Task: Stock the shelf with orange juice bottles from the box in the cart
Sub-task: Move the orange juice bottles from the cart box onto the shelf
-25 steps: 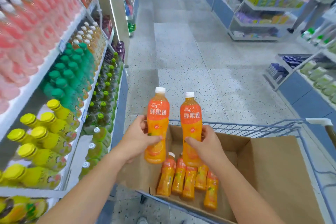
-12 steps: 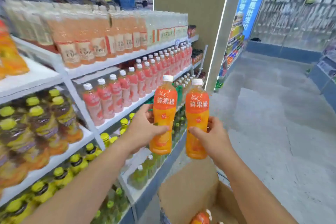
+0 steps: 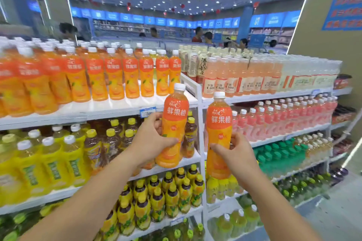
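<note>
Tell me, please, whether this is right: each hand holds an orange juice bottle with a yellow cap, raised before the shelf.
No: the head view shows white caps, not yellow. The left hand holds the left bottle and the right hand the right bottle, both raised before the shelf.

Both my arms are stretched out in front, each hand wrapped round an upright bottle.

My left hand (image 3: 150, 139) grips the left bottle (image 3: 174, 115) at its lower half, thumb across the front and fingers curled round the far side. My right hand (image 3: 233, 152) sits a little lower and holds the right bottle (image 3: 219, 119) likewise, thumb in front. My bare left forearm (image 3: 88, 191) and right forearm (image 3: 274, 201) rise from the bottom corners toward the middle. How far my fingers wrap behind, I cannot quite tell.
</note>
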Action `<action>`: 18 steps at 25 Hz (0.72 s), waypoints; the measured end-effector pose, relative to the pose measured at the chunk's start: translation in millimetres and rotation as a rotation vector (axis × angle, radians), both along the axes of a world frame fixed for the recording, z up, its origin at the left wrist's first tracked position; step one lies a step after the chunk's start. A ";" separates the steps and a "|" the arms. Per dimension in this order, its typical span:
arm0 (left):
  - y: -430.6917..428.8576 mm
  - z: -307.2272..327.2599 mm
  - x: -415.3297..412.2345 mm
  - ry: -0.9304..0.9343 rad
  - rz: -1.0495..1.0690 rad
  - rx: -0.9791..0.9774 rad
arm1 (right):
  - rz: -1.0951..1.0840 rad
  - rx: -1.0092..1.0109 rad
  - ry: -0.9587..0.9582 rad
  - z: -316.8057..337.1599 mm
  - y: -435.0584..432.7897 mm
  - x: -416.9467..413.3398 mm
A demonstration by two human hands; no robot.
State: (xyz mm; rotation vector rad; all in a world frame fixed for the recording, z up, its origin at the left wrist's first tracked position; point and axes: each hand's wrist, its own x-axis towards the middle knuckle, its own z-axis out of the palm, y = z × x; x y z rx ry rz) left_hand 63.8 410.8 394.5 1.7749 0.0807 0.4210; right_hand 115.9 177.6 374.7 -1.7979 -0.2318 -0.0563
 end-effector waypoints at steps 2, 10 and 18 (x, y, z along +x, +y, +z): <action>37.6 8.4 -8.8 -0.017 0.062 0.000 | 0.071 0.012 -0.022 8.0 43.4 8.6; 193.7 32.2 -10.7 -0.131 0.292 0.036 | 0.260 0.028 -0.134 38.0 228.5 46.3; 321.5 43.4 -7.7 -0.184 0.449 0.081 | 0.372 0.105 -0.171 43.9 384.6 74.3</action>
